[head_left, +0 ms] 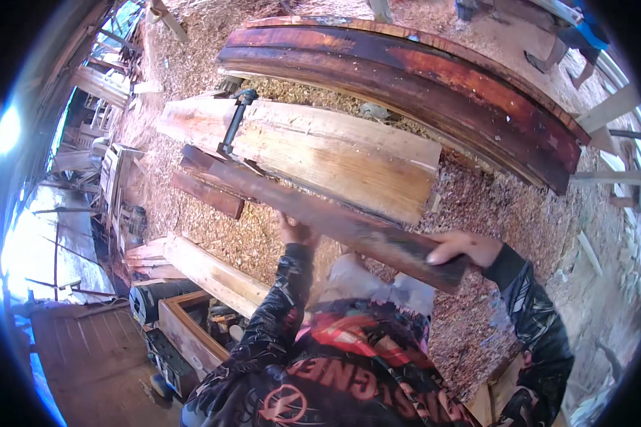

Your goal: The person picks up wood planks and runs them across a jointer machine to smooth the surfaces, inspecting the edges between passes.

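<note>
A long dark-brown wooden board [335, 212] lies slantwise in front of me. My right hand [470, 248] grips its near right end, thumb on top and the other fingers partly hidden. Lower along the same board, my left hand [293, 230] holds its near edge from below, its fingertips partly hidden. Just beyond is a wide pale plank [327, 153], with a dark metal bar clamp [235, 121] standing near its left part. The board's far left end lies close to the clamp's foot. Beside that end sits a short reddish-brown wood piece [206, 193].
Large curved, dark reddish boards [406, 71] stretch across the far side. At the lower left stand a wooden box [185, 334] with odds and ends inside and a pale beam [214, 270]. Wood shavings [470, 192] cover the ground. Another person [582, 43] is at the far right.
</note>
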Tool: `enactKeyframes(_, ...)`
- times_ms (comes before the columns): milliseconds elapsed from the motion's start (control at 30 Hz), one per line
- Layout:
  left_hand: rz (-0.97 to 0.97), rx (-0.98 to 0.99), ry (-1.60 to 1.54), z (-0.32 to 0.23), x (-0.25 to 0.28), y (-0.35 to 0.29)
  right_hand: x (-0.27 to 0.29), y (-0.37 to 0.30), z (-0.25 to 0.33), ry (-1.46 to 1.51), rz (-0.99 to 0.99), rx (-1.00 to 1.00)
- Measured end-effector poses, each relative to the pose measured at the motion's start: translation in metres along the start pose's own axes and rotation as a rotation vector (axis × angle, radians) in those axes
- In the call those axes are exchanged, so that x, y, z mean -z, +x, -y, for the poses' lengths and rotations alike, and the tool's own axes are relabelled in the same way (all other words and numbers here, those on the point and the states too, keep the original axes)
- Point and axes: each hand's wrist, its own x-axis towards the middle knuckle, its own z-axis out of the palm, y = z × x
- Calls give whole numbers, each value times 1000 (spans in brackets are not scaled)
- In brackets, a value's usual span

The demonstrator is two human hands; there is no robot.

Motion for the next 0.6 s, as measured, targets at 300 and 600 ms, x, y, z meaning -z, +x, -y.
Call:
enactKeyframes(300,-28,58,521,127,-8,66,110,-35,-193,934,-445,-117)
enactKeyframes(600,-123,-582,1918,151,2,95,190,-17,-378,938,-715,155)
